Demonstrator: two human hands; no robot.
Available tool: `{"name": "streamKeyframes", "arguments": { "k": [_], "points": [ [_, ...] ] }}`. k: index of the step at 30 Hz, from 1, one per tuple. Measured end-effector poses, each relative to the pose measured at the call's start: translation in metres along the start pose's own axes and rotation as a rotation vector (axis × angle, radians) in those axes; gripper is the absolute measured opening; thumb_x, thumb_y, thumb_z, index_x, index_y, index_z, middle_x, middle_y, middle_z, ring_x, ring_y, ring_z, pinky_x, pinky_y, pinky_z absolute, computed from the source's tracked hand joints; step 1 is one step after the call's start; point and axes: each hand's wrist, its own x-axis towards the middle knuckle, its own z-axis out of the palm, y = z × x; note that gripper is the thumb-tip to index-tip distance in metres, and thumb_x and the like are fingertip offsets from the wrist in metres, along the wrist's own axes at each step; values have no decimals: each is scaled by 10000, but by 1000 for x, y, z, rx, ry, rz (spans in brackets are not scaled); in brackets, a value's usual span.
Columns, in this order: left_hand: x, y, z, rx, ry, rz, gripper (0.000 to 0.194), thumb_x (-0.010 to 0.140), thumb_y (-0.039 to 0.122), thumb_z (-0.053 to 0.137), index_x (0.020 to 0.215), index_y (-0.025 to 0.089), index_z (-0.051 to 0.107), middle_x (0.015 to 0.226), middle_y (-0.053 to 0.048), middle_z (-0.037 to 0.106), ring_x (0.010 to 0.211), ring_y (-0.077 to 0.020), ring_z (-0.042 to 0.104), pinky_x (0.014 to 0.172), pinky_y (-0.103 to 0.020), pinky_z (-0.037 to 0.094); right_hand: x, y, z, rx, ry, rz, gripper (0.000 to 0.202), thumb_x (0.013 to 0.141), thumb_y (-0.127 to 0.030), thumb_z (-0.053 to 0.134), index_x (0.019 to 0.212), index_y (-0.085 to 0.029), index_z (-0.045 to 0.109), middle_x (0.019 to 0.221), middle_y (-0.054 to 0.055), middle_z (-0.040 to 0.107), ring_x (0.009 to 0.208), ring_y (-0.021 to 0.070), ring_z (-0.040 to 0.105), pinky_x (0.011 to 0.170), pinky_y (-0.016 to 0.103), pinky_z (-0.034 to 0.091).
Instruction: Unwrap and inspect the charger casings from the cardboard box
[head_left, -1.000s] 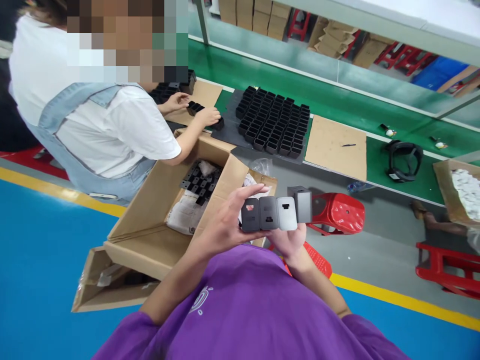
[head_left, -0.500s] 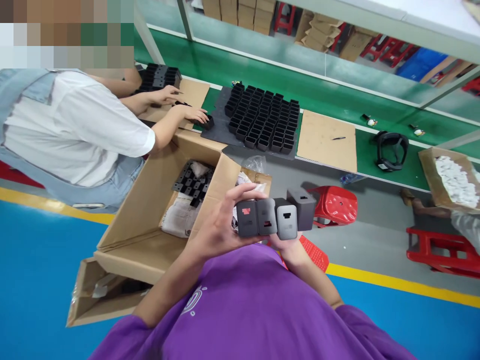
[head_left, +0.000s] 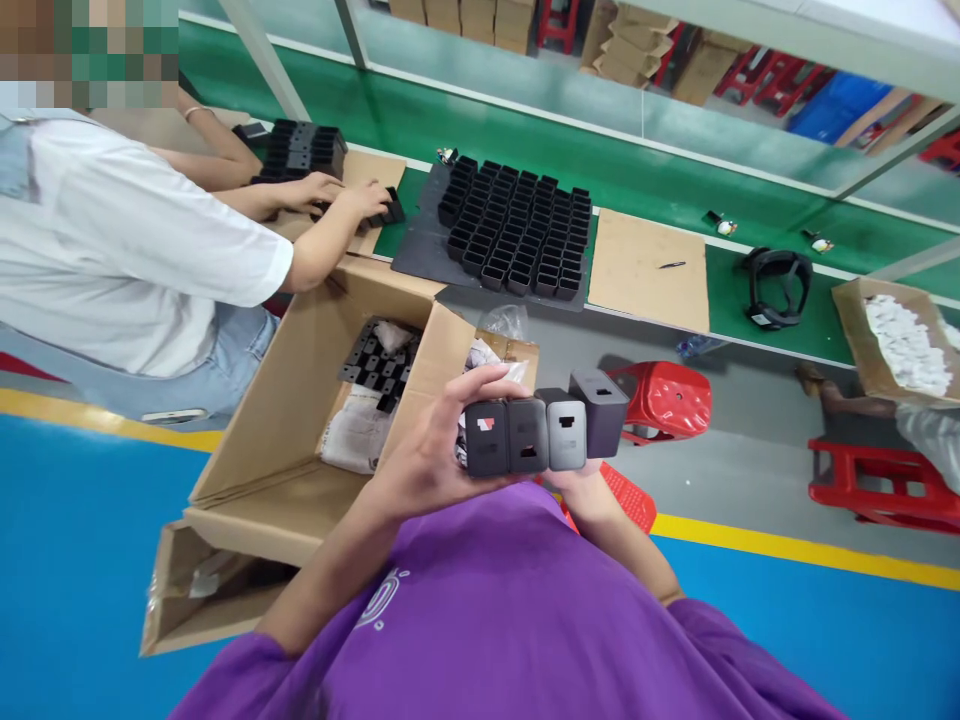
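My left hand [head_left: 427, 450] is wrapped round a pair of black plastic housings [head_left: 486, 455], box-shaped with rounded corners, their closed ends facing up. Each end has a small notched cutout; red and white shows through one. Beside them, a greyer housing [head_left: 567, 448] stands in the same row. A further dark housing [head_left: 606, 415] leans at the right end, set a little farther back. From below, my right hand [head_left: 581, 480] supports these right-hand housings; its fingers are mostly hidden behind them.
An open carton [head_left: 277, 440] at left holds more black housings [head_left: 382, 365]. Rows of housings [head_left: 517, 225] stand on the green bench. A co-worker's hand [head_left: 367, 200] handles a housing there. Right of my hands are a red stool [head_left: 667, 400] and, on the bench, a black headset [head_left: 776, 290].
The greyer housing has come closer against the pair in my left hand. The housing at the right end tilts more. The co-worker's hand has shifted left, and the view has moved slightly.
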Motion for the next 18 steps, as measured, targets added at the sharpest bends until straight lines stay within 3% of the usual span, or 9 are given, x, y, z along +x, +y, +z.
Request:
{"name": "streamKeyframes", "arguments": {
  "k": [5, 11, 15, 18],
  "points": [
    [0, 0, 1, 12, -5, -18, 975, 729, 286, 899, 1523, 269, 333, 1245, -126, 711, 1084, -205, 715, 919, -310, 588, 1, 5, -7, 124, -2, 19, 254, 730, -478, 794, 812, -253, 707, 872, -9, 753, 869, 167, 698, 832, 300, 622],
    [-2, -3, 1, 52, -23, -34, 979, 742, 314, 888, 1529, 260, 308, 1284, -133, 695, 1169, -224, 686, 994, -353, 568, 4, 13, -18, 72, -11, 41, 330, 878, -544, 571, 970, -256, 705, 1003, 35, 738, 1026, 189, 685, 906, 346, 608],
    [-3, -3, 3, 90, -28, -40, 964, 753, 322, 880, 1520, 257, 301, 1301, -139, 685, 1199, -234, 677, 1028, -382, 557, 1, 12, -16, 58, -41, -9, 466, 882, -604, 540, 1127, -243, 702, 1171, 66, 724, 1185, 206, 647, 968, 351, 596],
    [-3, 0, 3, 97, -35, -58, 962, 758, 321, 876, 1517, 255, 288, 1304, -140, 680, 1202, -240, 678, 1034, -400, 562, 1, 12, -17, 62, -33, -22, 424, 866, -600, 566, 1065, -256, 712, 1118, 58, 737, 1123, 207, 668, 944, 357, 609]
  ]
}}
